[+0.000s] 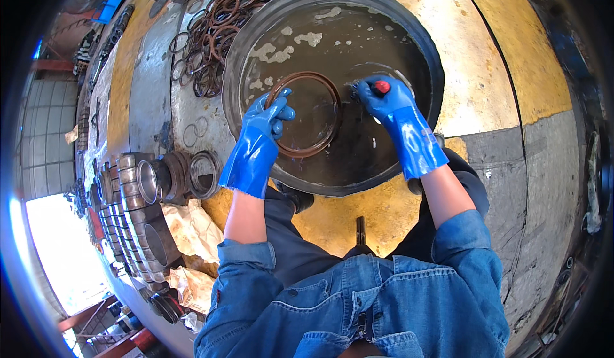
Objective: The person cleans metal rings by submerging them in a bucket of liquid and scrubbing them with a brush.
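My left hand (267, 118), in a blue rubber glove, grips a reddish-brown ring (338, 105) by its left side. The ring is tilted over a large round dark tub (435, 70) of murky water (320, 172). My right hand (390, 99), gloved the same way, is closed around a brush with a red handle end (382, 87). Dark bristles show at the left of that fist, apart from the ring and close to the water. Most of the brush is hidden by the glove.
Beyond the tub's left side lies a heap of similar brown rings (224, 29). Stacked metal cylinders (134, 188) stand at my left, beside crumpled brown paper (192, 227). Thin rings (195, 131) lie on the floor. Yellow and grey floor plates (473, 57) extend to the right.
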A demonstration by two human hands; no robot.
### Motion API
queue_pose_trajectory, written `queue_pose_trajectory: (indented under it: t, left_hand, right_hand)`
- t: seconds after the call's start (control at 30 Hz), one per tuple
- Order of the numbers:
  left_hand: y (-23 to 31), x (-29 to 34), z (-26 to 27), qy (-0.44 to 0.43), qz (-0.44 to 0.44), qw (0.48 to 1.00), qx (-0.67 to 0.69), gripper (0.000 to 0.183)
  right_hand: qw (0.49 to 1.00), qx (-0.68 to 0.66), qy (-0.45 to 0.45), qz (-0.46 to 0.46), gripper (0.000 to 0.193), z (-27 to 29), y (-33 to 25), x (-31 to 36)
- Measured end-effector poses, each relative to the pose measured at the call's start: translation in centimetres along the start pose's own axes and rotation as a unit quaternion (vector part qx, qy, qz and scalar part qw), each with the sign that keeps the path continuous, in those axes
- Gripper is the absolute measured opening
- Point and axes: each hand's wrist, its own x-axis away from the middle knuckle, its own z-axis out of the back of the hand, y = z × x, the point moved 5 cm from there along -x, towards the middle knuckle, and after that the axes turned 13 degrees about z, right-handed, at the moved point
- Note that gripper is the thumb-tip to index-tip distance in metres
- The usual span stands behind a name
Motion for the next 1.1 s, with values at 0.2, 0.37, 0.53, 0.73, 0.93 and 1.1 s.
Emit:
queue_pose_trajectory:
  t: [0.2, 0.37, 0.53, 0.73, 0.93, 1.1]
  left_hand:
    - [-0.6, -0.3, -0.9, -0.012, 0.019, 0.998, 0.053, 0.034]
    - [-0.6, 0.0, -1.8, -0.087, 0.030, 0.986, 0.136, 0.036]
    - [-0.1, 0.6, -2.1, -0.097, -0.014, 0.984, 0.150, 0.035]
    - [-0.3, 0.5, -1.7, -0.085, -0.072, 0.981, 0.156, 0.035]
    - [-0.4, -0.3, -1.6, -0.010, -0.092, 0.990, 0.104, 0.032]
    - [-0.5, -0.1, -2.3, 0.024, -0.101, 0.994, 0.021, 0.031]
  right_hand:
    - [0.939, -0.170, 0.029, 0.297, 0.024, -0.7, -8.2, 0.8]
    - [0.980, -0.137, 0.078, 0.119, 0.022, -0.3, -4.5, -0.1]
    - [0.983, -0.150, 0.054, -0.094, 0.027, -1.0, -0.9, 0.0]
    - [0.955, -0.239, 0.020, -0.176, 0.035, -4.5, 1.7, 2.6]
    - [0.988, -0.120, -0.050, 0.079, 0.030, -3.7, -2.2, 5.3]
    - [0.991, -0.076, -0.059, -0.097, 0.028, -2.9, -2.4, 2.0]
